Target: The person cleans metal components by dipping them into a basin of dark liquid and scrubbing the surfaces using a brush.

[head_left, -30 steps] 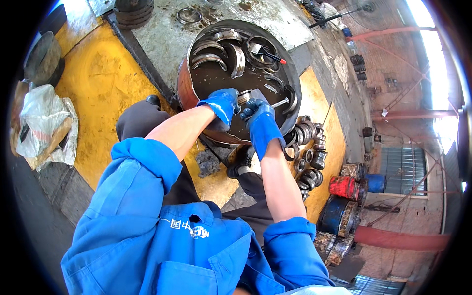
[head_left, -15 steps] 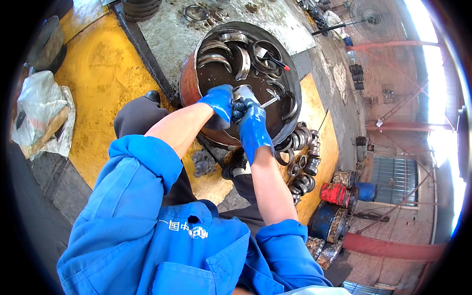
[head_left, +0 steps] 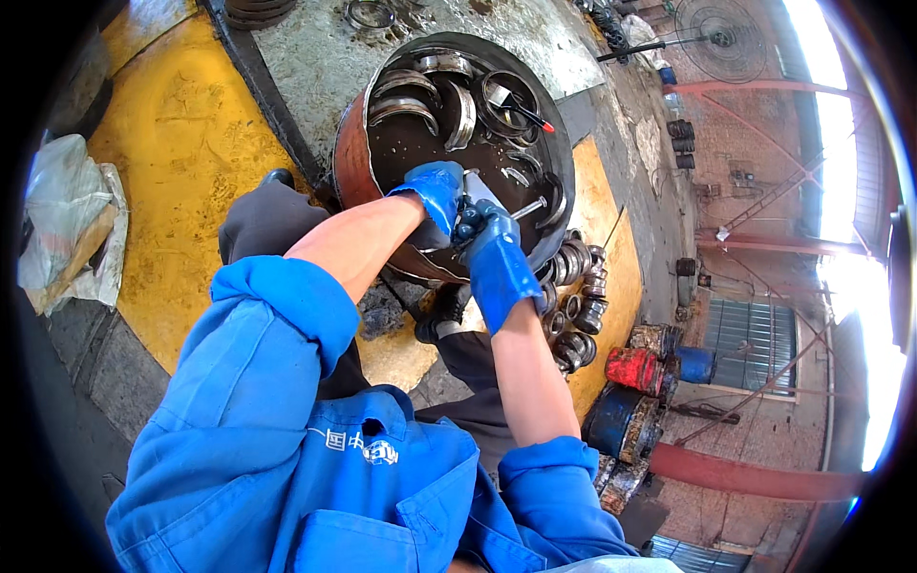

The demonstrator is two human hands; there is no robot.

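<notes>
Both my hands wear blue gloves and meet over a round rusty basin (head_left: 349, 162) of dark oily liquid. My left hand (head_left: 435, 191) is curled around a small grey metal part (head_left: 478, 188). My right hand (head_left: 497, 258) presses against the same part from below, fingers closed on it. A thin metal rod (head_left: 527, 207) sticks out to the right just past the fingers; what holds it is hidden. Several curved metal rings (head_left: 411, 91) lie in the liquid at the far side of the basin, beside a red-tipped tool (head_left: 535, 119).
A heap of bearing rings (head_left: 578, 277) lies right of the basin on the yellow floor (head_left: 172, 143). A plastic bag (head_left: 67, 229) sits at the left. Red (head_left: 640, 368) and blue (head_left: 697, 363) drums stand at the lower right, and a fan (head_left: 712, 29) at the top right.
My two hands have stayed together on the part over the basin's near side, shifting only slightly. The view has tilted a little, so the basin sits higher in the picture.
</notes>
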